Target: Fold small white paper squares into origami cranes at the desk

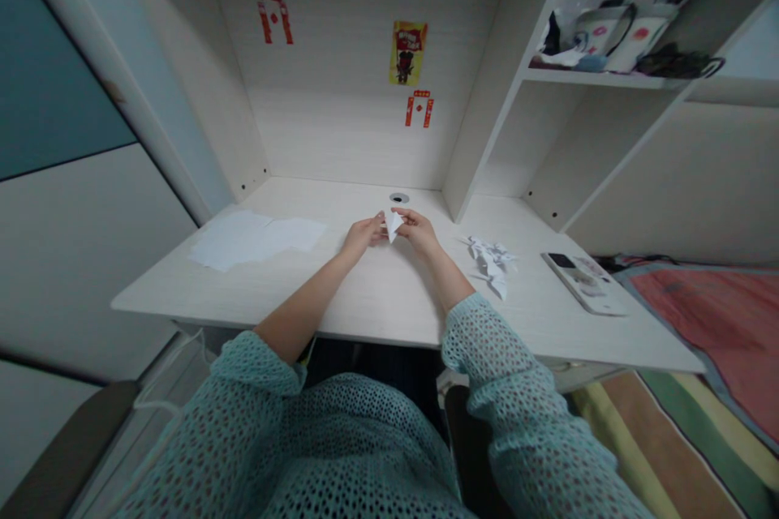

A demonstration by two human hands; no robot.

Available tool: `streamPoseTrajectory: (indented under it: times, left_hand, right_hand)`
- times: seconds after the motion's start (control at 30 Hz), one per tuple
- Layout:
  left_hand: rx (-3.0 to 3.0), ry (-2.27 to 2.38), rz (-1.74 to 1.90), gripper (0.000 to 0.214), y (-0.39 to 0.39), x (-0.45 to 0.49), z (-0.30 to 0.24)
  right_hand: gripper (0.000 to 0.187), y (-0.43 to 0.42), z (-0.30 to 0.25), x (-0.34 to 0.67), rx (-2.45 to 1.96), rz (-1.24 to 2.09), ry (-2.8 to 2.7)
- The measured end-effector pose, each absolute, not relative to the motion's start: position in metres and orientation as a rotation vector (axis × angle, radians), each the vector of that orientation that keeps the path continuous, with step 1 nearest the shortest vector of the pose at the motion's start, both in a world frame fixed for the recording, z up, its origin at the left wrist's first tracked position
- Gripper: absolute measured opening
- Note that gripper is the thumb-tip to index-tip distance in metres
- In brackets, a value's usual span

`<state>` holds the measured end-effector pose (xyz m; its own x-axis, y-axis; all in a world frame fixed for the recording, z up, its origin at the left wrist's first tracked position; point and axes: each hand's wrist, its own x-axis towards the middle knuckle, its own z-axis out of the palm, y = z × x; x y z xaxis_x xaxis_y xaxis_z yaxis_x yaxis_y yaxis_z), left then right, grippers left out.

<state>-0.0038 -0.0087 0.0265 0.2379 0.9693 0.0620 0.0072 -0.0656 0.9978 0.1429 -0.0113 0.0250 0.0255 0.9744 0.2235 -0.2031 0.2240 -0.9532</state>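
Observation:
A small folded piece of white paper [393, 225] is held between both hands above the middle of the pale wooden desk [377, 292]. My left hand [363, 234] pinches its left side with closed fingers. My right hand [419, 229] pinches its right side, fingers curled over it. Both forearms reach in from turquoise knitted sleeves.
Flat white paper sheets [252, 238] lie at the desk's left. A small pile of folded white paper figures [492, 258] sits right of my hands, and a white remote control [584, 282] beyond it. A cable hole [399, 198] is behind. Shelves with mugs and scissors [633, 24] rise at right.

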Motion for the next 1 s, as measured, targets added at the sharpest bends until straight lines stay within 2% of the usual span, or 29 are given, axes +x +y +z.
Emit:
streamPoseTrajectory:
  times: [0.23,0.57,0.8,1.0]
  left_hand:
    - [1.331,0.977,1.074,0.049,-0.0081,-0.0048,0.0247]
    - [1.208,0.900,1.202,0.051,-0.0025,-0.0082,0.0234]
    - [1.210,0.941,1.300,0.046,-0.0031,-0.0076,0.0256]
    - [1.190,0.850,1.302,0.046,0.0001,-0.0073,0.0222]
  right_hand:
    - [0.041,-0.0107,0.0221,0.1408,-0.843,1.113,-1.258]
    - [0.051,-0.0111,0.0248,0.1420,-0.858,0.990,-1.393]
    - [0.029,-0.0138,0.0270,0.1445,-0.924,0.977,-1.348]
    - [0.036,-0.0138,0.0267,0.1435,-0.923,0.904,-1.338]
